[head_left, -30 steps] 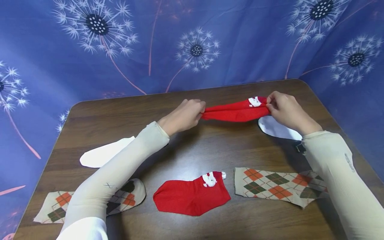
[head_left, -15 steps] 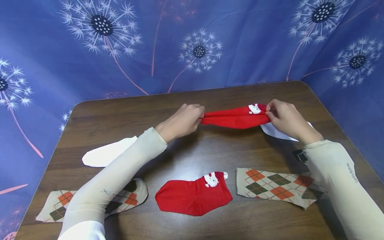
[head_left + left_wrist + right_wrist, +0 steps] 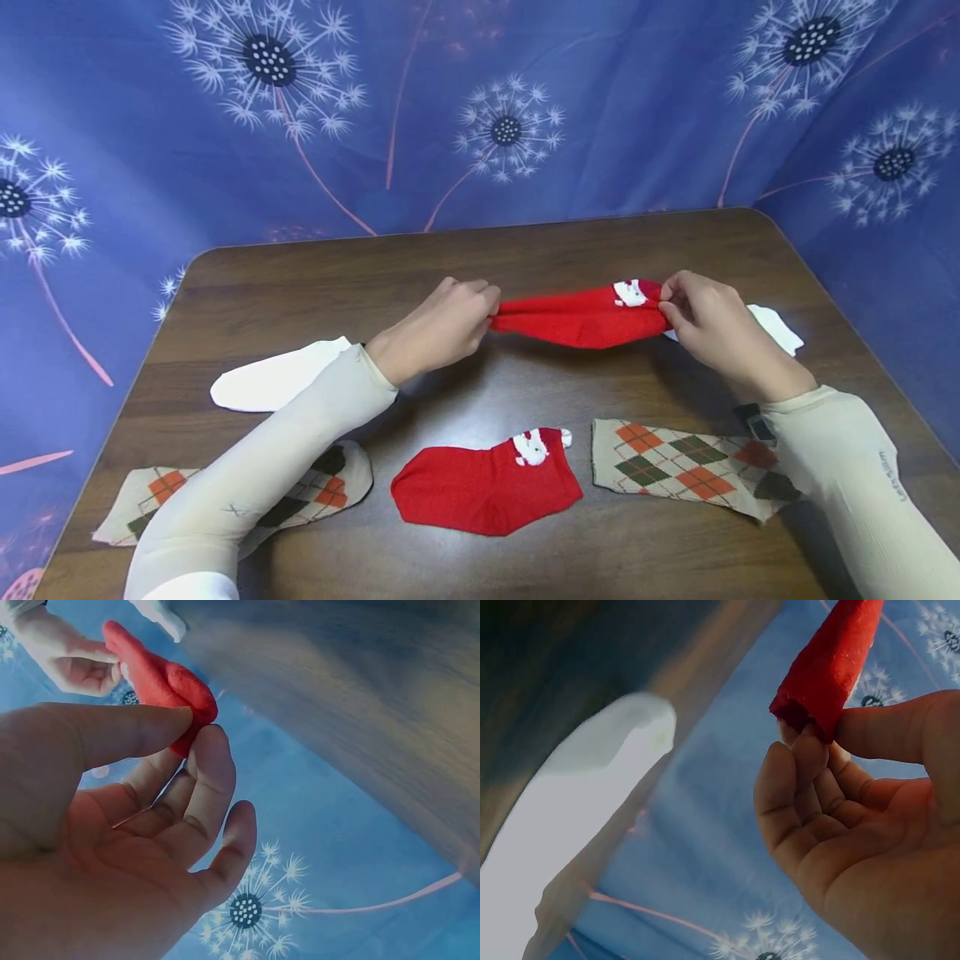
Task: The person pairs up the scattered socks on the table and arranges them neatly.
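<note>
Left hand [image 3: 438, 327]: pinching the toe end of the held red sock [image 3: 577, 321] between thumb and fingers, a narrow grip with red fabric filling it.
Right hand [image 3: 708, 325]: matching it at the other end, thumb and fingers pinching the cuff, the opening showing in the right wrist view.
Held red sock: stretching sideways between the two hands, hanging in the air beyond the lying red sock [image 3: 483, 492], its white animal-face patch sitting near the right hand.
Lying red sock: resting flat on the brown table [image 3: 540, 392], toe pointing left, wearing a similar white patch by its cuff.
Right argyle sock [image 3: 675, 462]: lying just right of the lying red sock, the right sleeve [image 3: 847, 475] covering its far end.
Left argyle sock [image 3: 330, 492]: lying left of the lying red sock, the left sleeve [image 3: 285, 450] crossing over its middle.
Left white sock [image 3: 270, 379]: lying beyond and to the left of the lying red sock.
Right white sock [image 3: 776, 327]: lying beyond and to the right of the lying red sock, the right hand partly hiding it.
Blue backdrop [image 3: 622, 100]: hanging well beyond the lying red sock, showing off its white dandelions.
</note>
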Demonstrator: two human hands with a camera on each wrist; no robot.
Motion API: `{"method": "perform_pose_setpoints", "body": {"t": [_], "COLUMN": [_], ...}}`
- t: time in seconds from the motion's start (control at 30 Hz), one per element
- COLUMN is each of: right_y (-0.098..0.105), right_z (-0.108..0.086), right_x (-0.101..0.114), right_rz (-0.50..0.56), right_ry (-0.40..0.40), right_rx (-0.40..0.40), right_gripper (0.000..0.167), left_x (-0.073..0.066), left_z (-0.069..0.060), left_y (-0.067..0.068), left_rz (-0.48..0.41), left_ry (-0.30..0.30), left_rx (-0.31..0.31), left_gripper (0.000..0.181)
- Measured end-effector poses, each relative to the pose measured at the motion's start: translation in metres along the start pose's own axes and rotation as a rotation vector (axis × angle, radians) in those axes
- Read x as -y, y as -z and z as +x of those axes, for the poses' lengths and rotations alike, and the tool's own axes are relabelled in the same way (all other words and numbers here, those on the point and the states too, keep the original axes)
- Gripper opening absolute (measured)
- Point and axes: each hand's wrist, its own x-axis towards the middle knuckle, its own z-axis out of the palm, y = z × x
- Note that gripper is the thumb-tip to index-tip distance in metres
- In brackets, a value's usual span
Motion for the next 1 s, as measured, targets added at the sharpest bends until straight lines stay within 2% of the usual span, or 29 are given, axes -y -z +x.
{"method": "perform_pose_setpoints", "body": {"t": [0.23, 0.47, 0.73, 1.0], "right_y": [-0.002, -0.006, -0.008, -0.015], "right_z": [-0.011, -0.021, -0.035, -0.045], "right_x": [0.018, 0.028, 0.047, 0.063], "right_rz": [0.006, -0.007, 0.007, 0.023], "right_ry": [0.027, 0.071, 0.111, 0.169], "right_rx": [-0.033, -0.062, -0.031, 0.002], "right_gripper": [0.015, 0.016, 0.025, 0.033], "left_x": [-0.007, -0.015, -0.021, -0.027], "left_z": [-0.011, -0.029, -0.056, -0.083], "left_y": [0.004, 0.01, 0.016, 0.013], "left_rz": [-0.005, 0.028, 0.01, -0.009], "left_ry": [0.014, 0.021, 0.043, 0.066], "left_rx": [0.001, 0.013, -0.007, 0.0], "left_gripper": [0.014, 0.012, 0.026, 0.026]}}
